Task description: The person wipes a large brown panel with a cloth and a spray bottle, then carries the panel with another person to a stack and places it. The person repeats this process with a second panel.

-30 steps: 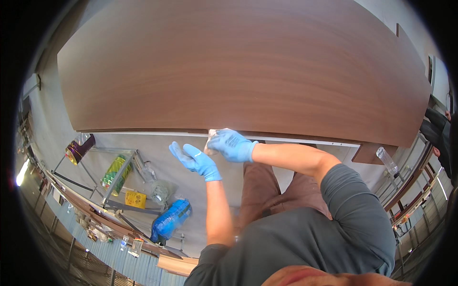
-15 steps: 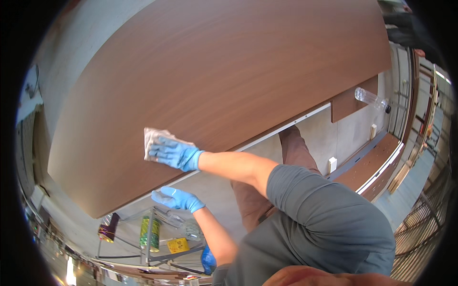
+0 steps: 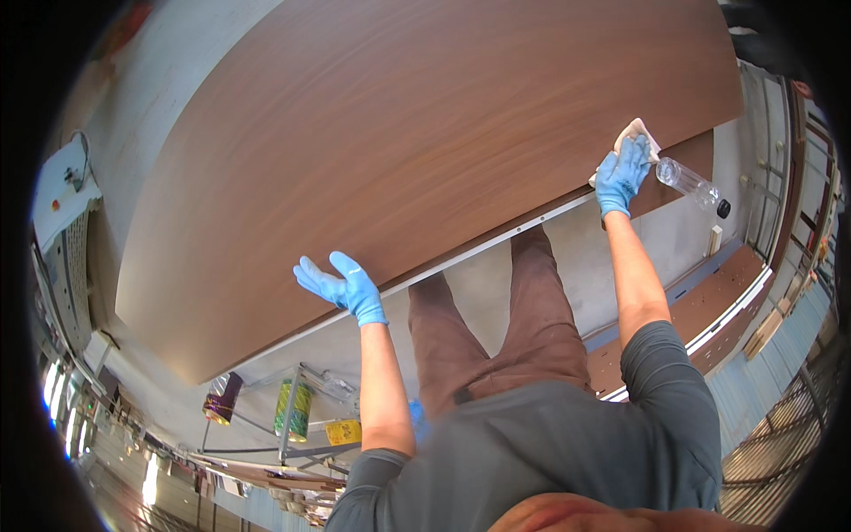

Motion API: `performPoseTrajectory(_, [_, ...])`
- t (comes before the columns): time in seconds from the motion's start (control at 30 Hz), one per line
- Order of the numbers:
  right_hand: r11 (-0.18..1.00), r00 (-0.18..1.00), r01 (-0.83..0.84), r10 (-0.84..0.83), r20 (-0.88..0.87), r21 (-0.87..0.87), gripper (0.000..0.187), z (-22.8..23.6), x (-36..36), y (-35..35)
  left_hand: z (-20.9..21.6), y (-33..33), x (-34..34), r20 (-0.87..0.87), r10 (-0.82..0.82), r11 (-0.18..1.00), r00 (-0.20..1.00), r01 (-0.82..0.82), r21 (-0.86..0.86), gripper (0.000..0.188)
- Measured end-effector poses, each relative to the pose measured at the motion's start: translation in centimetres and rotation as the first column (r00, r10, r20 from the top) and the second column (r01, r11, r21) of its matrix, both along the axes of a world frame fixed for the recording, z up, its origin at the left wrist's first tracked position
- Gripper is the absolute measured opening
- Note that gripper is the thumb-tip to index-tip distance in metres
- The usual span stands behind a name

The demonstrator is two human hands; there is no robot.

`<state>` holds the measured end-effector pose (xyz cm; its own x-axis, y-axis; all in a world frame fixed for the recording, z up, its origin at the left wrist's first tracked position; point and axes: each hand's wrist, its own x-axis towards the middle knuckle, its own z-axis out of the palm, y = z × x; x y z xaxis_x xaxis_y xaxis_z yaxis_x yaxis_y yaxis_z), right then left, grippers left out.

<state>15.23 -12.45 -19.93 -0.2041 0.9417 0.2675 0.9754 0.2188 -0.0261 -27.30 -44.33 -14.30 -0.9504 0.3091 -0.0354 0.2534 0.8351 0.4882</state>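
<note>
A large brown board [image 3: 425,133] with a smooth face lies in front of me. At its near right edge, my gloved right hand [image 3: 624,173] presses a whitish cloth [image 3: 640,133] onto the surface, fingers over it. My left hand [image 3: 344,288], also in a light blue glove, is over the near left part of the board; its thumb and fingers are spread and it holds nothing. Whether its palm touches the board I cannot tell. Just beside the right hand lies a clear plastic bottle [image 3: 687,182] with a black cap, on a smaller brown panel.
A metal-framed rack at lower left carries a dark purple roll [image 3: 222,397], a green-and-yellow roll [image 3: 293,410] and a yellow packet [image 3: 344,432]. A brown plank [image 3: 709,301] lies at the right. Someone in dark clothing [image 3: 761,40] is at the far right corner.
My right hand has swept the cloth from the board's left part to its near right edge. My left hand has risen from below the edge to over the board, fingers spreading.
</note>
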Motion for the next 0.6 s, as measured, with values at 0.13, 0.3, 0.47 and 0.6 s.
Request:
performPoseTrajectory(0.13, [0.999, 0.994, -0.007, 0.003, 0.105, 0.04, 0.064, -0.7, -1.1, 3.0, 0.4, -0.6, -2.7, -0.118, -0.002, 1.0, 0.993, -0.002, -0.031, 0.066])
performPoseTrajectory(0.3, [0.979, 0.978, -0.201, 0.199, 0.057, 0.025, 0.077, 0.5, -11.5, 3.7, -0.5, -7.5, -13.1, -0.212, 0.066, 0.981, 0.975, -0.102, -0.163, 0.069])
performPoseTrajectory(0.47, [0.87, 0.872, -0.485, 0.472, -0.127, -0.095, 0.079, 1.3, -32.0, -3.8, -2.2, -13.3, -24.1, -0.207, 0.086, 0.958, 0.975, -0.137, -0.25, 0.075])
performPoseTrajectory(0.6, [0.597, 0.608, -0.781, 0.659, -0.443, -0.184, 0.078, 2.5, -46.2, -19.0, -3.9, -14.1, -29.7, -0.033, 0.054, 0.959, 0.998, -0.061, -0.276, 0.087])
